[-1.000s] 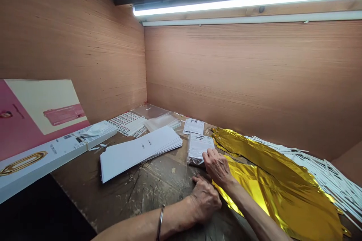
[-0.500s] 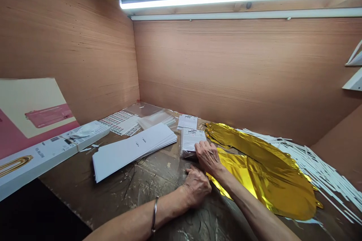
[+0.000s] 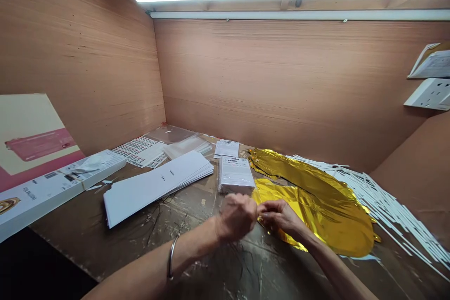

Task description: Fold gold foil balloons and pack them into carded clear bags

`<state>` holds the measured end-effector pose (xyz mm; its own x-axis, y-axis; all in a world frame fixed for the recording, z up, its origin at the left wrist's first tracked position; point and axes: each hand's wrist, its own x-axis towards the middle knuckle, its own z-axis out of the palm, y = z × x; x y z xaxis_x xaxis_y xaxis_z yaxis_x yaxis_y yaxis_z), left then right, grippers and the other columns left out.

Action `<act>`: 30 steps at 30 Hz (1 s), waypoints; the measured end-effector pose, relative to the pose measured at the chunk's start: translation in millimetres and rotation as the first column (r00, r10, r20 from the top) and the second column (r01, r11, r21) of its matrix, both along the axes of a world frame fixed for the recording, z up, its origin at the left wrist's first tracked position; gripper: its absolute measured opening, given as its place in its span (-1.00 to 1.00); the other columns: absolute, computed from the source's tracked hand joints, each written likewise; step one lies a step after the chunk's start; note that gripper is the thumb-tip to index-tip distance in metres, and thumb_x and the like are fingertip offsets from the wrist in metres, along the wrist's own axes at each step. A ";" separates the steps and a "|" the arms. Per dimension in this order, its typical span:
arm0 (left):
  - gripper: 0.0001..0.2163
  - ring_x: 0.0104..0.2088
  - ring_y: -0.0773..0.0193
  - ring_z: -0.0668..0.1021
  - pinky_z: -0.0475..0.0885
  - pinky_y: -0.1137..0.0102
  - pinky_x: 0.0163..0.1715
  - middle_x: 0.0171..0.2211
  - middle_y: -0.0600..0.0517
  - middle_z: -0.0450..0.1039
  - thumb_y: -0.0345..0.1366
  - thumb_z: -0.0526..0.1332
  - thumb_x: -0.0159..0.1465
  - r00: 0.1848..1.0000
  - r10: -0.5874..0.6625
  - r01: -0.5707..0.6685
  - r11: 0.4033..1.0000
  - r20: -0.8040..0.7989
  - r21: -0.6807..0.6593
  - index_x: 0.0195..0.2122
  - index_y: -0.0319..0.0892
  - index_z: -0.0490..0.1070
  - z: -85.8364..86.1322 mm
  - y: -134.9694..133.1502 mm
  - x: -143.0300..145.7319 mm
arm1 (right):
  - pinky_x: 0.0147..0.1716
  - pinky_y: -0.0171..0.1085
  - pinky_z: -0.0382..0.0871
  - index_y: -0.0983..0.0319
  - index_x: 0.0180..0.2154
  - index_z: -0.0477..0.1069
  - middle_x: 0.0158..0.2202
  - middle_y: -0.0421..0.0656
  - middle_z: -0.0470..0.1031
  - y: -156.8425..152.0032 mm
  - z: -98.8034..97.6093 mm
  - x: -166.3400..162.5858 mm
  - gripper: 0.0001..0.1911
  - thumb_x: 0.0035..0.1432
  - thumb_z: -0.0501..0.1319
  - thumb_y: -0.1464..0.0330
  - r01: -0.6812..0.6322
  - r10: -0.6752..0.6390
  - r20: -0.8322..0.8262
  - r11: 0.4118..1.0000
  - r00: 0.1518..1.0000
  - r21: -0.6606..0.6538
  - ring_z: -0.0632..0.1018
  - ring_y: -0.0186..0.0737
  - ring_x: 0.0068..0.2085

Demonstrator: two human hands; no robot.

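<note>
My left hand (image 3: 236,216), a metal bangle on its wrist, is curled and slightly blurred at the left edge of a flat gold foil balloon (image 3: 326,215). My right hand (image 3: 282,216) lies on the same edge, with its fingers pinched toward the left hand. The fingertips of both hands meet at the foil's corner. What the left fingers grip is hidden. A wrapped stack of printed cards (image 3: 235,174) sits just behind the hands. More gold foil (image 3: 281,165) is piled behind the balloon.
A stack of white card sheets (image 3: 158,183) lies to the left, with sticker sheets (image 3: 138,151) and clear bags (image 3: 183,143) behind it. A long white box (image 3: 52,186) sits at the far left. White straws (image 3: 386,201) fan out on the right. Wooden walls enclose the bench.
Both hands left the card stack and came together at the gold foil's near-left edge. My right hand drew back from the stack. The camera turned right, showing a wall socket.
</note>
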<state>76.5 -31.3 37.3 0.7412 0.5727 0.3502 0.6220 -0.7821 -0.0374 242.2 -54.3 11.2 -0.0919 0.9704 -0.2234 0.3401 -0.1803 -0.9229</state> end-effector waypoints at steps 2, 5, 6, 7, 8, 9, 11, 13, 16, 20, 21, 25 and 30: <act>-0.64 -0.41 0.21 0.48 0.33 0.34 -0.42 -0.48 -0.08 0.42 -0.22 -0.17 0.29 0.992 0.087 -0.085 0.996 0.094 -0.026 -0.40 -0.26 0.34 18.5 24.5 1.8 | -0.55 -0.37 0.22 0.31 -0.45 0.43 -0.61 -0.24 0.35 1.3 2.5 1.4 -0.80 -0.22 0.14 0.38 -0.038 0.031 0.109 0.997 0.994 0.060 0.35 -0.37 -0.58; -0.66 -0.05 0.11 0.34 0.24 0.23 -0.14 -0.12 -0.11 0.36 -0.12 -0.11 0.27 0.997 0.075 -0.074 0.996 0.034 -0.051 -0.18 -0.23 0.30 20.7 69.6 3.2 | -0.46 -0.37 0.21 0.27 -0.42 0.46 -0.46 -0.18 0.39 0.9 0.5 4.7 -0.82 -0.14 0.13 0.44 -0.145 0.067 0.383 0.973 0.921 0.178 0.39 -0.32 -0.44; -0.62 0.05 0.06 0.23 0.17 0.15 -0.06 0.01 -0.13 0.24 -0.07 -0.11 0.25 0.997 0.070 -0.071 0.994 -0.026 -0.081 -0.07 -0.21 0.24 14.3 82.6 2.5 | -0.44 -0.37 0.20 0.26 -0.42 0.45 -0.44 -0.17 0.38 -0.1 -1.6 5.8 -0.83 -0.11 0.11 0.45 -0.205 0.077 0.487 0.955 0.870 0.216 0.39 -0.32 -0.41; -0.56 0.11 0.02 0.13 0.09 0.08 -0.02 0.09 -0.14 0.13 -0.03 -0.13 0.24 0.994 0.053 -0.066 0.989 -0.098 -0.129 0.01 -0.21 0.17 5.7 93.2 1.3 | -0.43 -0.37 0.19 0.25 -0.42 0.44 -0.43 -0.17 0.36 -1.6 -4.0 6.9 -0.83 -0.06 0.08 0.47 -0.273 0.077 0.587 0.928 0.806 0.252 0.38 -0.32 -0.40; -0.50 0.15 0.01 0.05 0.01 0.03 0.01 0.15 -0.14 0.02 0.01 -0.17 0.24 0.987 0.039 -0.066 0.983 -0.154 -0.171 0.08 -0.20 0.09 -4.0 101.0 -0.4 | -0.43 -0.37 0.18 0.24 -0.42 0.42 -0.42 -0.17 0.35 -3.4 -6.6 7.8 -0.81 -0.02 0.04 0.49 -0.350 0.072 0.677 0.893 0.732 0.282 0.37 -0.32 -0.39; -0.47 0.17 0.01 -0.01 -0.05 -0.01 0.02 0.18 -0.14 -0.06 0.03 -0.23 0.23 0.980 0.028 -0.069 0.976 -0.196 -0.206 0.12 -0.20 0.01 -13.5 106.1 -2.2 | -0.43 -0.37 0.16 0.25 -0.41 0.39 -0.41 -0.17 0.33 -5.1 -9.2 8.4 -0.79 0.02 0.00 0.51 -0.426 0.057 0.755 0.852 0.653 0.304 0.35 -0.33 -0.39; -0.43 0.18 0.02 -0.08 -0.14 -0.03 0.04 0.20 -0.13 -0.15 0.05 -0.31 0.23 0.974 0.014 -0.069 0.970 -0.228 -0.232 0.16 -0.19 -0.08 -28.4 110.0 -5.2 | -0.43 -0.37 0.14 0.27 -0.42 0.33 -0.39 -0.15 0.31 -7.3 -13.6 8.4 -0.76 0.07 -0.07 0.56 -0.553 -0.001 0.866 0.769 0.500 0.321 0.32 -0.32 -0.40; -0.41 0.19 0.03 -0.11 -0.19 -0.02 0.05 0.21 -0.11 -0.17 0.06 -0.34 0.22 0.975 0.020 -0.071 0.971 -0.222 -0.228 0.17 -0.18 -0.10 -35.7 109.4 -6.4 | -0.43 -0.34 0.11 0.27 -0.43 0.29 -0.40 -0.14 0.31 -7.0 -17.0 6.6 -0.77 0.09 -0.09 0.56 -0.625 -0.084 0.924 0.713 0.373 0.317 0.29 -0.29 -0.41; -0.39 0.19 0.04 -0.11 -0.23 -0.01 0.06 0.21 -0.11 -0.15 0.09 -0.34 0.21 0.978 0.030 -0.076 0.973 -0.207 -0.220 0.17 -0.18 -0.08 -37.0 107.7 -5.7 | -0.43 -0.29 0.07 0.26 -0.45 0.28 -0.42 -0.12 0.31 -5.0 -21.4 0.3 -0.80 0.09 -0.06 0.54 -0.639 -0.201 0.937 0.688 0.287 0.343 0.28 -0.24 -0.41; -0.38 0.19 0.04 -0.10 -0.24 -0.01 0.06 0.20 -0.10 -0.14 0.10 -0.35 0.20 0.981 0.019 -0.063 0.973 -0.194 -0.222 0.17 -0.17 -0.08 -35.5 107.2 -5.2 | -0.48 -0.29 0.06 0.25 -0.52 0.24 -0.47 -0.14 0.29 -22.6 -29.1 -6.5 -0.81 0.07 -0.03 0.53 -0.504 -0.253 0.881 0.743 0.399 0.441 0.30 -0.25 -0.43; -0.38 0.19 0.04 -0.09 -0.24 -0.01 0.06 0.20 -0.10 -0.14 0.10 -0.35 0.20 0.981 0.018 -0.062 0.972 -0.192 -0.226 0.17 -0.17 -0.08 -35.4 107.0 -5.3 | -0.49 -0.30 0.07 0.24 -0.53 0.23 -0.48 -0.14 0.29 -33.4 -30.6 -5.9 -0.80 0.08 -0.04 0.52 -0.459 -0.244 0.862 0.764 0.445 0.454 0.30 -0.26 -0.45; -0.37 0.19 0.02 -0.09 -0.25 -0.02 0.06 0.20 -0.11 -0.14 0.11 -0.35 0.19 0.984 0.026 -0.068 0.969 -0.178 -0.238 0.16 -0.18 -0.07 -35.6 105.7 -4.8 | -0.51 -0.34 0.18 0.20 -0.51 0.18 -0.47 -0.16 0.29 -85.6 -24.9 5.3 -0.79 0.14 -0.08 0.47 -0.406 -0.068 0.770 0.818 0.634 0.406 0.35 -0.31 -0.47; -0.37 0.19 0.03 -0.11 -0.25 -0.03 0.06 0.20 -0.11 -0.14 0.10 -0.34 0.19 0.985 0.025 -0.066 0.968 -0.170 -0.241 0.16 -0.18 -0.07 -35.8 104.6 -3.3 | -0.35 -0.29 0.28 0.20 -0.32 0.26 -0.30 -0.09 0.34 -86.3 0.1 9.0 -0.87 0.16 -0.05 0.41 -0.291 -0.209 0.638 0.756 0.741 0.586 0.40 -0.25 -0.30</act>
<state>73.1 73.3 1.5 0.7476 0.6604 0.0704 0.6588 -0.7509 0.0473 251.1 -140.6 11.3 -0.2158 0.8916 0.3981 0.8627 0.3651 -0.3499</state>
